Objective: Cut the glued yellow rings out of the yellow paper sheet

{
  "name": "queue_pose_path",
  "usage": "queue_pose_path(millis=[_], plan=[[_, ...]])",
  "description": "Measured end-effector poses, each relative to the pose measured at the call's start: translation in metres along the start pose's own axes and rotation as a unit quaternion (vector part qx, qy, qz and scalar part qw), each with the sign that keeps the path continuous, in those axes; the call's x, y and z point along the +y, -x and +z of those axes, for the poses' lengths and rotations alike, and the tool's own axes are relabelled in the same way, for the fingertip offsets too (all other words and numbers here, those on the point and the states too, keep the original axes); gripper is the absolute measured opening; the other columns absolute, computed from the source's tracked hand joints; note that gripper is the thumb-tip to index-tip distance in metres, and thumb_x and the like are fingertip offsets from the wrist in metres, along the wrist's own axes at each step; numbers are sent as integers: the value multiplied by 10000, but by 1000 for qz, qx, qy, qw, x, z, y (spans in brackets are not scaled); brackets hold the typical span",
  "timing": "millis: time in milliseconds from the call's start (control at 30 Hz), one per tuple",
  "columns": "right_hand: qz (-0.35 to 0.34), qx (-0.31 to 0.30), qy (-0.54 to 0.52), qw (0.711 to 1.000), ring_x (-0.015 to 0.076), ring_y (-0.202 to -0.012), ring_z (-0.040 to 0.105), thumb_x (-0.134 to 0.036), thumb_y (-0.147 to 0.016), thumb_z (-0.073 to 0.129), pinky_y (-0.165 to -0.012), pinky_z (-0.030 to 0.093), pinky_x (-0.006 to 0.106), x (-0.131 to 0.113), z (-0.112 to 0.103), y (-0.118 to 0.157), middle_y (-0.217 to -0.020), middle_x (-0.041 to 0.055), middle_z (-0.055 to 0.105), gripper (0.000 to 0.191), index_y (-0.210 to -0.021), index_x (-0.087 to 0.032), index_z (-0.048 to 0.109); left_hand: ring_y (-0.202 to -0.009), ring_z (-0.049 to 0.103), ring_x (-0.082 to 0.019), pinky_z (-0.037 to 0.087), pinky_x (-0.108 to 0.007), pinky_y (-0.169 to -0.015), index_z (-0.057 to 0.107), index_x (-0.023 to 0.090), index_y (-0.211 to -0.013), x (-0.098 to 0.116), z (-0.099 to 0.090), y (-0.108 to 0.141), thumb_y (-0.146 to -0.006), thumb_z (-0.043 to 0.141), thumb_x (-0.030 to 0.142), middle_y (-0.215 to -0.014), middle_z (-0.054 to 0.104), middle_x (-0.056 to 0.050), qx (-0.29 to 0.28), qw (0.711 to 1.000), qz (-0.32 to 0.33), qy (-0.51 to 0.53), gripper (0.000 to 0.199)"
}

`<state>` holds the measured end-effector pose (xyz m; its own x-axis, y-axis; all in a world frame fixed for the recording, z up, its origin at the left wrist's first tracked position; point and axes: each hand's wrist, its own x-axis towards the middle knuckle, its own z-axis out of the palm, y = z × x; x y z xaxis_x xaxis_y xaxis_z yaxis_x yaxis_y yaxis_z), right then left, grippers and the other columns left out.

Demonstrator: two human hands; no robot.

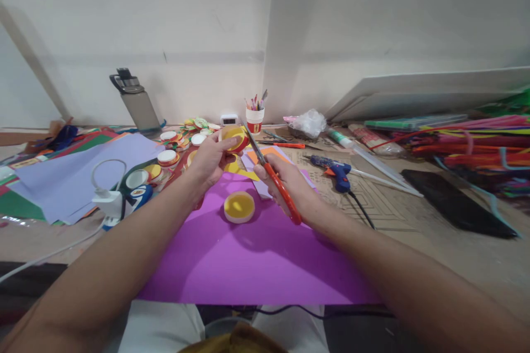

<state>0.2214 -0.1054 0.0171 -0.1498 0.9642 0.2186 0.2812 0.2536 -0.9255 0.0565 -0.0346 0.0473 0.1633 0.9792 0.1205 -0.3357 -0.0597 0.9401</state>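
Note:
My left hand (211, 159) is closed on a shallow round yellow piece with a red rim (232, 139), raised above the table. My right hand (290, 185) grips scissors (282, 187) with orange-red handles. Their blades point up and away, close against the right side of the round piece; whether they touch it I cannot tell. Below and between my hands, a similar round piece with a yellow top and white rim (239, 207) lies on a purple sheet (256, 265). Yellow paper (240, 168) shows just behind it, partly covered by my left hand.
Several round white and red pieces (168, 157) cluster on the left, near lilac sheets (86, 171) and a white charger plug (108, 201). A bottle (138, 105) and a pen cup (255, 119) stand behind. Rightward are a blue glue gun (340, 174), a black pouch (455, 201) and pipe cleaners (476, 143).

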Motion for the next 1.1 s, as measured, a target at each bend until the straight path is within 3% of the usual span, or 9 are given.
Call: queue_pose_path(millis=[300,600,1100], plan=[[5,-8,-7,1000,103,-444,416,-514,-889,574,-408,316,237,-1,1,2,-547,-70,439,312,-808,-245,440,-586,677,-129,375,-183,-460,636,165,-856,3,-1,-1,-620,771,168,-736,681,-1,-11,1000,-3,-22,271],[-14,-6,-10,1000,80,-447,401,-472,-900,575,-416,327,226,2,1,0,-597,-81,429,286,-819,-243,424,-548,646,-115,359,-186,-445,650,161,-856,1,-4,-2,-625,822,267,-741,692,-19,-69,996,0,-55,307],[-29,4,39,999,101,-473,431,-535,-887,566,-429,327,233,-1,-1,0,-578,-64,451,329,-789,-240,461,-561,596,-81,356,-166,-445,614,168,-855,4,-13,-8,-586,834,275,-710,652,13,-63,996,0,-64,364]])
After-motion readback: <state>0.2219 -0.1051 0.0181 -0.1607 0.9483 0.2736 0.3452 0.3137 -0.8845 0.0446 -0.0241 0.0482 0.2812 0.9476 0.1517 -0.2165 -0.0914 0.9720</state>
